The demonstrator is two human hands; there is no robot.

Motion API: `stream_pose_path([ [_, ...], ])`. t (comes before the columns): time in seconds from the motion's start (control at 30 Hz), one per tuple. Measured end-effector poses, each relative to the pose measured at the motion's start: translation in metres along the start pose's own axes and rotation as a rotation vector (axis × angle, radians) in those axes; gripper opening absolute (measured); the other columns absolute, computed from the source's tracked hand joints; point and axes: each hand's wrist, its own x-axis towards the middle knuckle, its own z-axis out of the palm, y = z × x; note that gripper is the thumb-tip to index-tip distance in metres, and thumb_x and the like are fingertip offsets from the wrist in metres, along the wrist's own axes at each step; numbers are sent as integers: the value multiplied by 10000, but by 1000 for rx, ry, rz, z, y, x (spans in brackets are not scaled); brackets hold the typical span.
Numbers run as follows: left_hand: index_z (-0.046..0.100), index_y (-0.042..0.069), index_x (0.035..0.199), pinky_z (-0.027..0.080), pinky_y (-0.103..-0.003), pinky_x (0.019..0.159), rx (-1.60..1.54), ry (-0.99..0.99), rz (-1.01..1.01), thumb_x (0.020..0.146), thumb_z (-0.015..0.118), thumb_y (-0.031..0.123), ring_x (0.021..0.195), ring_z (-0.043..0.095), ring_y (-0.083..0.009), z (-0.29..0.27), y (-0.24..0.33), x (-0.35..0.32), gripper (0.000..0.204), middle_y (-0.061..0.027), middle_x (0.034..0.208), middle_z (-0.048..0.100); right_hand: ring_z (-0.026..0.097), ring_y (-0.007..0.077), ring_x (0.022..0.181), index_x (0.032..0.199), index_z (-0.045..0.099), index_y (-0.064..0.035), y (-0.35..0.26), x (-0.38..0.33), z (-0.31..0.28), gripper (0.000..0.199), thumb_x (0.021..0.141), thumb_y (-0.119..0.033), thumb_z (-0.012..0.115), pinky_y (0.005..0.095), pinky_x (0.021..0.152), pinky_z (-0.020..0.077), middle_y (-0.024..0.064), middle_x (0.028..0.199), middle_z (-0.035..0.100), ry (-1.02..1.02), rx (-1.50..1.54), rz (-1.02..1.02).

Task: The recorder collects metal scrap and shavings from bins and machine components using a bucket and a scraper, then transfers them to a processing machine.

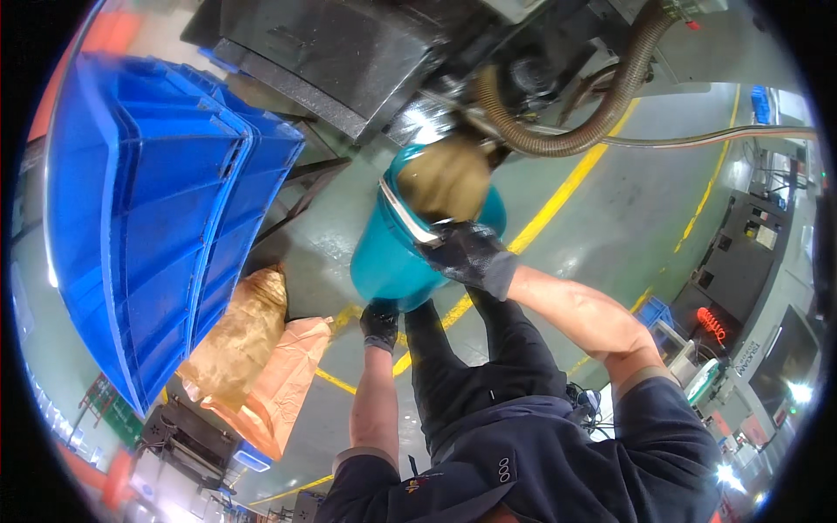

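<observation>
A teal bucket is tilted away from me, its mouth turned toward the dark machine. Blurred brownish-grey material shows at its mouth; I cannot tell whether it is liquid or loose stuff. My right hand, in a black glove, is closed at the near rim, by the white handle. Lower down, my left hand, also black-gloved, grips the bucket at its base, with its fingers partly hidden.
Large blue plastic bins stand at the left, with brown paper sacks below them. A ribbed hose hangs from the dark machine ahead. Yellow lines cross the grey-green floor. Machinery lines the right.
</observation>
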Motion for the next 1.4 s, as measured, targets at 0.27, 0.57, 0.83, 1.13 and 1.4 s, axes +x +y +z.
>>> stream_pose_path([
  [0.27,602,56,965,511,-361,752,277,-79,135,861,507,159,853,610,-227,13,-2,-18,174,-90,932,642,612,304,741,951,641,-81,14,4,8,250,809,-282,594,369,649,469,134,819,642,-132,95,141],
  [0.57,628,102,902,508,-429,767,-97,71,-38,855,456,246,888,612,-274,17,-4,-19,230,-87,948,647,613,280,738,943,640,-86,14,9,0,221,780,-230,605,356,671,472,131,799,640,-173,178,204],
  [0.83,617,66,917,513,-385,735,-74,132,-37,860,514,235,816,600,-238,42,-9,-38,206,-90,891,628,601,285,789,902,634,-90,43,0,37,271,805,-325,537,368,752,472,120,801,626,-17,218,101],
  [1.13,598,38,992,502,-386,778,-55,60,34,906,432,194,872,600,-239,39,-10,-40,244,-103,966,629,554,213,881,933,558,-87,24,4,-6,241,882,-222,365,353,887,422,87,863,590,-296,190,169],
  [1.4,594,29,1009,497,-389,783,-56,28,14,905,427,189,876,601,-235,51,-11,-50,254,-104,980,626,536,205,866,907,526,-108,82,-12,69,240,850,-277,366,423,889,394,83,873,561,-90,470,202],
])
